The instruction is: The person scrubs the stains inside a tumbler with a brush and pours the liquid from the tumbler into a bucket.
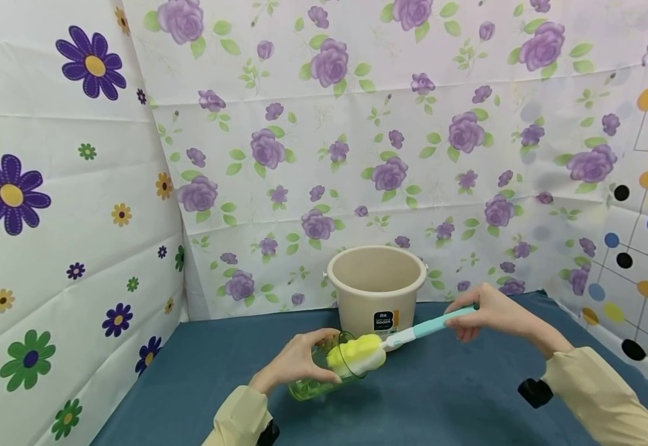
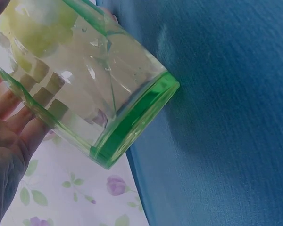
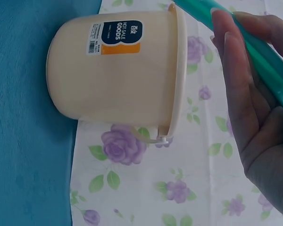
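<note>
My left hand (image 1: 300,358) grips a clear green-tinted glass (image 1: 313,387), tilted with its mouth toward the right. In the left wrist view the glass (image 2: 94,70) shows its thick green base, and the fingers spread along its side. My right hand (image 1: 488,313) holds the turquoise handle (image 1: 438,323) of a bottle brush. Its yellow and white sponge head (image 1: 365,352) is partly inside the glass, with the rest sticking out past the rim. In the right wrist view the fingers and thumb pinch the handle (image 3: 262,59); the sponge is out of that view.
A beige bucket (image 1: 376,297) with a label stands behind the hands, near the back edge of the blue-covered table (image 1: 218,347). Flower-patterned sheets (image 1: 279,204) hang behind and to the left, and a dotted sheet (image 1: 642,248) hangs on the right.
</note>
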Action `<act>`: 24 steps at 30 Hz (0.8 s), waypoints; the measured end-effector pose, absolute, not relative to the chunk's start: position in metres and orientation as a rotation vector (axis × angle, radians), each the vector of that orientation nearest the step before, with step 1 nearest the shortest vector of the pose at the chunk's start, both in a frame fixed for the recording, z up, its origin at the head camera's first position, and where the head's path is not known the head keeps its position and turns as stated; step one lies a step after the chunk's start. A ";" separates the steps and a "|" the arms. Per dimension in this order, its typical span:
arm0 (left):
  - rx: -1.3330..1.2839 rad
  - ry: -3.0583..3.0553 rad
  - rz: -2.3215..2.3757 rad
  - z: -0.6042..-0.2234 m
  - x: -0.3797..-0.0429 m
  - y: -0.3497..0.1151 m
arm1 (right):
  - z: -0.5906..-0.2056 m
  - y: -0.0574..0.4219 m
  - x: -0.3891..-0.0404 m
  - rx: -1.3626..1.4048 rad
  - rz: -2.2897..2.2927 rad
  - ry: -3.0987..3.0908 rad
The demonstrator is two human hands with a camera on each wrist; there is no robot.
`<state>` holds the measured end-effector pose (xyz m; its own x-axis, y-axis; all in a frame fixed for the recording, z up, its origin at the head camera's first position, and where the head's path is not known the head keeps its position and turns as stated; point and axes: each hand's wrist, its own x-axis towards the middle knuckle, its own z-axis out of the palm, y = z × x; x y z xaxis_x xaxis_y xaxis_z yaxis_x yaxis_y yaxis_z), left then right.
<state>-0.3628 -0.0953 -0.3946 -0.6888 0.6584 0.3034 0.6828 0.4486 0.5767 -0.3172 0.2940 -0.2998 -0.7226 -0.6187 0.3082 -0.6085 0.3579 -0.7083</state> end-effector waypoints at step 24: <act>-1.252 -2.621 -1.090 -0.396 -0.363 -0.095 | -0.300 0.288 -0.320 -1.152 -1.420 2.585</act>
